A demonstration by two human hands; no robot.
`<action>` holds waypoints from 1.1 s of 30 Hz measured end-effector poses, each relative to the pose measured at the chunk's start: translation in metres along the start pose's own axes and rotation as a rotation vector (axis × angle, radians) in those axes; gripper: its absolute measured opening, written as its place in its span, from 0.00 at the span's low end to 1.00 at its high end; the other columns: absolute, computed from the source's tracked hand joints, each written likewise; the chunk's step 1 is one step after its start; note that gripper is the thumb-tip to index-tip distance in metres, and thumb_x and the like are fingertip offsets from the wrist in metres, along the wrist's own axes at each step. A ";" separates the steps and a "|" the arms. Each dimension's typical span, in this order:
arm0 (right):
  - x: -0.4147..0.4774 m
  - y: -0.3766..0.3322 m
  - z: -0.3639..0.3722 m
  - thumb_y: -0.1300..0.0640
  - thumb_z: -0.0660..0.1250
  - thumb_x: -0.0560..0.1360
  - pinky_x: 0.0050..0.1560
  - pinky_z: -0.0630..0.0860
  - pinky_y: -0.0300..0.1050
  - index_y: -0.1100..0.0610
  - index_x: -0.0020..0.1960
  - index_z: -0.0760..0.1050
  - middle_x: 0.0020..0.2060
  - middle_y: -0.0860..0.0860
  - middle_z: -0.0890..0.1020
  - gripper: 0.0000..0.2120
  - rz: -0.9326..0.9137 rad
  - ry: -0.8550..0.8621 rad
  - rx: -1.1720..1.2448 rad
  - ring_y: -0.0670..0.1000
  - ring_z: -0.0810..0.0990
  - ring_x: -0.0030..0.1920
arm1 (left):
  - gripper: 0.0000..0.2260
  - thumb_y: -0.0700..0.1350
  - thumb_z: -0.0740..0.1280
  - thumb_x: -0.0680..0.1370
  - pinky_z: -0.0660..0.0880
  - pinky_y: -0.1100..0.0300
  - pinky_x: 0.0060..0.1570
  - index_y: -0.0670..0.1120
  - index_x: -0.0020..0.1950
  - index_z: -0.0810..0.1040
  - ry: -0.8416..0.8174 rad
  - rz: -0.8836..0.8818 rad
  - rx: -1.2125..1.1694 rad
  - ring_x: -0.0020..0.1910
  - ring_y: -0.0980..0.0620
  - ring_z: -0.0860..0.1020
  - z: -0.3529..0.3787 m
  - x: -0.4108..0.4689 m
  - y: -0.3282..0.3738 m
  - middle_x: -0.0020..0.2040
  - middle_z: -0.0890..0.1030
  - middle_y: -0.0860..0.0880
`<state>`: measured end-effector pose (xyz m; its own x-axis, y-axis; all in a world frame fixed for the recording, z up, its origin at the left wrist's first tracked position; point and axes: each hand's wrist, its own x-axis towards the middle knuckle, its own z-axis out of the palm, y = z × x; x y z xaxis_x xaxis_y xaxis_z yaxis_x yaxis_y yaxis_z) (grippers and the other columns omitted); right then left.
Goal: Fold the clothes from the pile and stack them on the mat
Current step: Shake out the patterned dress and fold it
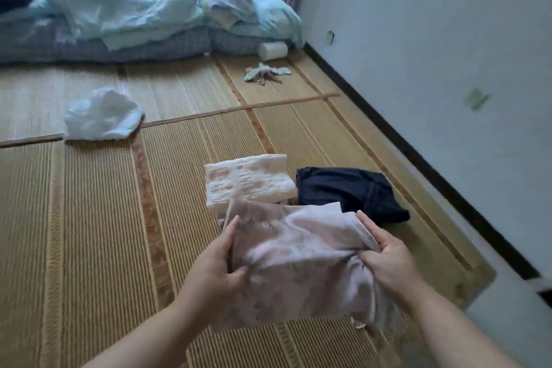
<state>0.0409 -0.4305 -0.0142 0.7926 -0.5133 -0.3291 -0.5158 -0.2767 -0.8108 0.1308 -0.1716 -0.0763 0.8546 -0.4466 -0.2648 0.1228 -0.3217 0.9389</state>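
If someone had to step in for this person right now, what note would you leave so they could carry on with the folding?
Left hand: grips the left edge of the pink patterned cloth.
Right hand: grips its right edge; the cloth looks partly folded.
Done: a folded cream cloth and a folded dark garment lie side by side on the mat, just beyond the hands.
Left: finish folding the pink cloth and set it with the folded ones. A crumpled white cloth lies unfolded farther off to the left.
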 end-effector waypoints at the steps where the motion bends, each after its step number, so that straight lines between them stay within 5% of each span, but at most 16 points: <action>1: 0.012 0.001 -0.021 0.73 0.63 0.73 0.61 0.75 0.42 0.40 0.65 0.71 0.56 0.39 0.79 0.32 0.000 0.012 -0.001 0.38 0.78 0.55 | 0.39 0.43 0.70 0.66 0.69 0.55 0.68 0.68 0.69 0.55 0.003 0.018 0.006 0.66 0.60 0.72 0.019 0.014 0.010 0.68 0.71 0.57; 6: 0.101 0.025 -0.120 0.70 0.63 0.74 0.45 0.75 0.28 0.34 0.61 0.71 0.50 0.33 0.78 0.31 -0.059 0.028 -0.004 0.32 0.79 0.47 | 0.40 0.36 0.72 0.71 0.63 0.63 0.69 0.62 0.74 0.56 0.053 0.052 0.097 0.69 0.60 0.68 0.116 0.103 0.050 0.69 0.69 0.57; 10: 0.192 0.057 -0.170 0.65 0.65 0.74 0.59 0.77 0.48 0.26 0.57 0.73 0.57 0.39 0.80 0.31 -0.076 -0.032 -0.002 0.43 0.79 0.56 | 0.39 0.37 0.71 0.72 0.64 0.62 0.69 0.56 0.77 0.57 0.110 0.047 0.148 0.69 0.60 0.66 0.174 0.171 0.069 0.69 0.67 0.59; 14: 0.277 0.091 -0.182 0.65 0.66 0.74 0.65 0.73 0.48 0.27 0.55 0.73 0.59 0.39 0.79 0.30 -0.085 -0.101 0.021 0.43 0.78 0.59 | 0.39 0.38 0.70 0.72 0.66 0.61 0.67 0.55 0.78 0.56 0.160 0.020 0.274 0.69 0.56 0.68 0.208 0.242 0.061 0.71 0.67 0.55; 18: 0.344 0.131 -0.166 0.60 0.65 0.77 0.73 0.59 0.47 0.40 0.74 0.59 0.74 0.47 0.64 0.31 -0.094 -0.148 -0.253 0.50 0.65 0.72 | 0.41 0.38 0.69 0.73 0.64 0.63 0.64 0.57 0.79 0.51 0.136 -0.095 0.405 0.73 0.51 0.63 0.231 0.296 0.031 0.77 0.61 0.49; 21: 0.364 0.154 -0.145 0.44 0.60 0.78 0.73 0.51 0.64 0.44 0.78 0.44 0.78 0.52 0.41 0.35 -0.025 -0.134 -0.593 0.59 0.50 0.77 | 0.39 0.56 0.67 0.75 0.55 0.50 0.73 0.61 0.78 0.45 0.237 -0.148 0.601 0.78 0.46 0.49 0.247 0.306 0.012 0.79 0.40 0.52; 23: 0.363 0.165 -0.129 0.33 0.56 0.75 0.71 0.44 0.68 0.42 0.77 0.40 0.77 0.51 0.36 0.38 -0.106 -0.155 -0.744 0.58 0.42 0.77 | 0.38 0.72 0.52 0.71 0.46 0.46 0.75 0.62 0.77 0.43 0.222 -0.059 0.917 0.77 0.48 0.39 0.254 0.303 0.006 0.78 0.34 0.54; 25: 0.358 0.174 -0.116 0.26 0.53 0.70 0.71 0.40 0.67 0.40 0.76 0.36 0.76 0.49 0.33 0.43 -0.174 -0.249 -0.809 0.57 0.35 0.76 | 0.42 0.75 0.42 0.66 0.41 0.44 0.75 0.61 0.77 0.41 0.100 0.004 1.101 0.76 0.50 0.33 0.257 0.299 -0.001 0.78 0.33 0.55; 33: 0.338 0.176 -0.106 0.21 0.58 0.61 0.70 0.40 0.69 0.43 0.74 0.29 0.75 0.50 0.30 0.57 -0.071 -0.364 -0.943 0.58 0.30 0.75 | 0.51 0.78 0.51 0.67 0.44 0.46 0.76 0.51 0.77 0.33 -0.042 -0.293 1.116 0.77 0.46 0.35 0.254 0.273 -0.021 0.77 0.32 0.46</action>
<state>0.1836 -0.7392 -0.2165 0.8011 -0.2359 -0.5500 -0.3858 -0.9062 -0.1732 0.2335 -0.4983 -0.2242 0.8472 -0.2531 -0.4672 -0.2184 -0.9674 0.1282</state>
